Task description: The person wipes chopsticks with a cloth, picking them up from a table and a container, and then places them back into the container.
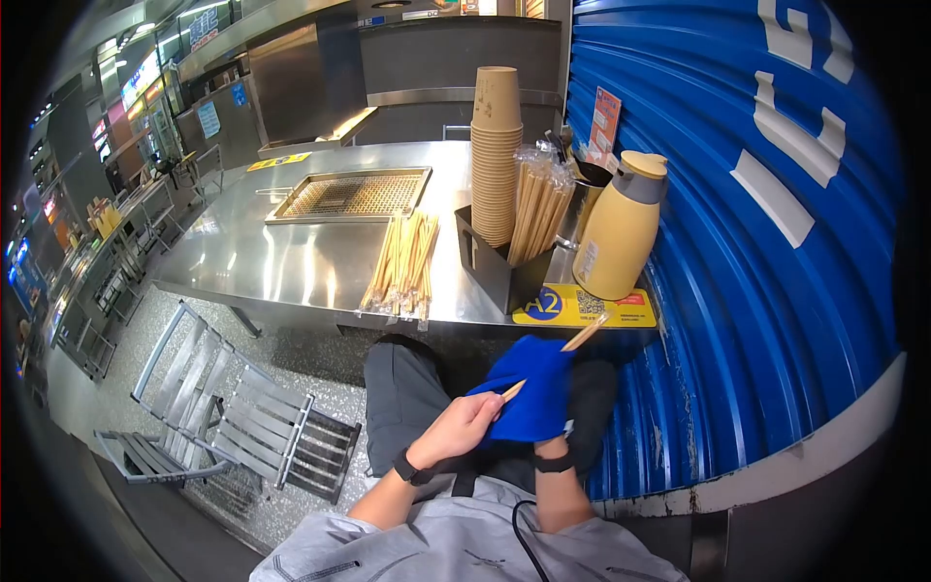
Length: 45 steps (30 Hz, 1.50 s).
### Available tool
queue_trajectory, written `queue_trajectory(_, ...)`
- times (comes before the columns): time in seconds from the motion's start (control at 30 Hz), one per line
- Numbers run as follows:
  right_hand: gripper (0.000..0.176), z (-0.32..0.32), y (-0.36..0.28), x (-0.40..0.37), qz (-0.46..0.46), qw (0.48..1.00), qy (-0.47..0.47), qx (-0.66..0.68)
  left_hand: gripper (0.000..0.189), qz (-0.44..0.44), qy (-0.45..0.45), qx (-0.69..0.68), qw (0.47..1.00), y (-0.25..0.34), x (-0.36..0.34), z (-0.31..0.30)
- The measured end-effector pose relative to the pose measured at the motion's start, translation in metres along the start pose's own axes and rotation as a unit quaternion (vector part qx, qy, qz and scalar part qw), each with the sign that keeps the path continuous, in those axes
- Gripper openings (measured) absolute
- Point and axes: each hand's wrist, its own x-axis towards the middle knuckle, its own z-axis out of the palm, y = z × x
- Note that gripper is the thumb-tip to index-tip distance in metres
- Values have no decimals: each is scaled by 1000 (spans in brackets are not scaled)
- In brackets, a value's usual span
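Note:
Over my lap, my left hand (461, 425) is closed around the near end of a pair of wooden chopsticks (586, 333). A blue cloth (533, 383) wraps the middle of the chopsticks, and their far tips stick out at its upper right. My right hand (552, 447) is under this cloth and grips it around the chopsticks; its fingers are covered, with only the wrist side showing. On the metal table (233, 254) ahead lies a pile of plastic-wrapped chopsticks (402, 262), near the edge.
A black holder (502, 276) contains stacked paper cups (496, 165) and more wrapped chopsticks (541, 204). Beside it stand a yellow jug (621, 228) and an A2 sticker (626, 308). A grill grate (349, 194) is set into the table. Blue shutter (718, 291) right; slatted chair (257, 422) left.

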Motion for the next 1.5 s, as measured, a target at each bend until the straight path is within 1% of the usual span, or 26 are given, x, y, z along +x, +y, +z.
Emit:
queue_trajectory(0.03, 22, -7, -5, 10, -10, 999, 15, 31, 35, -13, -7, -8, 1000, -2, -2, 0)
queue_trajectory(0.07, 20, -9, 8, 7, 58, 989, 68, 118, 34, -26, -14, -17, 999, -3, -4, 0)
queue_trajectory(0.1, 19, -10, 22, 2, 125, 964, 119, 203, 31, -31, -15, -2, 999, 0, -4, 0)
queue_trajectory(0.17, 22, -12, 37, -7, 252, 871, 217, 362, 26, -42, -17, 27, 999, 13, -3, -2)
queue_trajectory(0.27, 30, -16, 37, -23, 262, 891, 185, 321, 18, 62, 97, 80, 990, 27, -3, 7)
queue_trajectory(0.37, 26, 6, 56, -49, 258, 874, 216, 350, 15, 97, 126, 103, 982, 15, 1, 10)
queue_trajectory(0.4, 25, 15, 60, -63, 228, 927, 161, 252, 16, 106, 136, 104, 980, 14, 2, 11)
queue_trajectory(0.43, 24, 24, 64, -81, 196, 964, 105, 149, 16, 121, 151, 100, 976, 12, 4, 13)
queue_trajectory(0.47, 24, 31, 71, -96, 160, 985, 46, 43, 16, 100, 141, 92, 981, 10, 3, 11)
queue_trajectory(0.57, 25, 37, 114, -124, 189, 973, 21, 132, 17, 55, 115, 80, 989, 9, 1, 6)
queue_trajectory(0.63, 26, 28, 123, -114, 217, 973, 63, 48, 18, 50, 101, 85, 990, 10, 0, 3)
queue_trajectory(0.7, 29, 16, 116, -88, 250, 945, 108, 179, 19, 43, 87, 87, 991, 7, -1, 1)
queue_trajectory(0.73, 31, 1, 81, -52, 261, 891, 129, 347, 19, 40, 80, 87, 992, 6, -1, 0)
queue_trajectory(0.77, 34, -9, 60, -30, 265, 809, 146, 503, 20, 34, 73, 70, 994, 8, -2, 0)
queue_trajectory(0.87, 36, -21, 57, -21, 285, 759, 217, 544, 22, 2, 47, 19, 999, 11, -2, 0)
queue_trajectory(0.93, 33, -14, 76, -45, 268, 862, 189, 387, 24, -38, 21, -18, 999, 4, 1, 1)
queue_trajectory(0.97, 32, -6, 83, -62, 263, 895, 165, 321, 25, -34, 22, -33, 999, 1, 3, 3)
queue_trajectory(1.03, 31, 12, 91, -95, 241, 946, 109, 187, 26, -27, 22, -60, 998, -3, 6, 9)
queue_trajectory(1.1, 31, 24, 94, -108, 228, 962, 59, 141, 26, -18, 35, -2, 999, 3, 5, 7)
queue_trajectory(1.17, 32, 25, 104, -106, 229, 964, 39, 132, 28, 3, 47, 48, 998, 9, 1, 4)
queue_trajectory(1.23, 32, 14, 98, -83, 243, 951, 60, 182, 29, 11, 44, 75, 996, 3, -2, 2)
queue_trajectory(1.27, 32, 7, 90, -66, 251, 930, 83, 254, 30, 15, 43, 87, 995, 1, -3, 2)
queue_trajectory(1.37, 32, -15, 57, -19, 270, 819, 160, 480, 31, -15, 19, 54, 998, 0, -5, -5)
queue_trajectory(1.43, 33, -22, 51, -9, 256, 812, 179, 494, 32, -28, 11, 21, 999, -2, -4, -4)
queue_trajectory(1.47, 33, -21, 52, -13, 237, 838, 173, 459, 32, -30, 14, 3, 999, -5, -2, -2)
queue_trajectory(1.5, 31, -17, 67, -37, 165, 973, 87, 139, 33, -32, 17, -15, 999, -9, 0, 0)
